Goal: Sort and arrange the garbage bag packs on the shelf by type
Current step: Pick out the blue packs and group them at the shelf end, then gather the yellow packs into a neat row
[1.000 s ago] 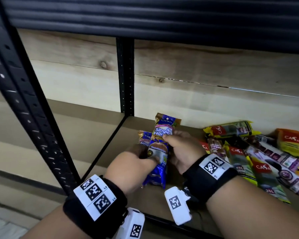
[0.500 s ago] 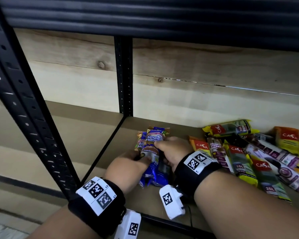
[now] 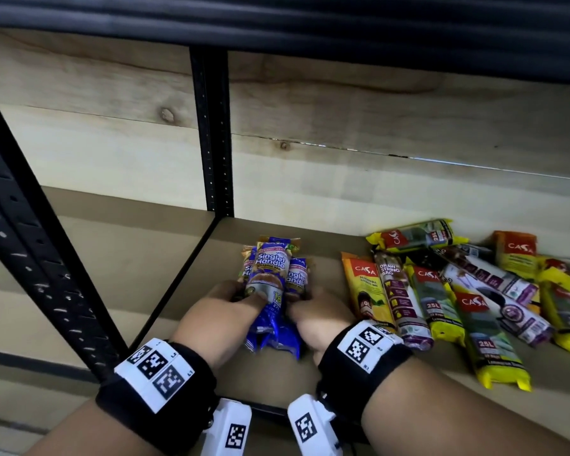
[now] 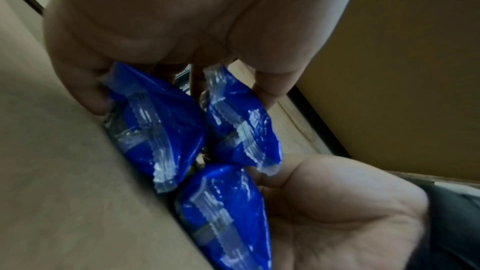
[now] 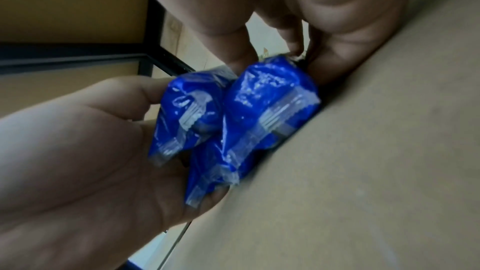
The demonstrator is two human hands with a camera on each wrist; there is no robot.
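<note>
Now the third blue pack (image 3: 270, 274) has come down onto its two mates; left hand (image 3: 226, 307) and right hand (image 3: 316, 319), fingers curled, grip the grouped stack on the shelf (image 3: 185, 291).

Bare forearms, black wristbands (image 3: 155, 386) with white square-code tags, white coded camera housings (image 3: 227, 429) beneath.
</note>
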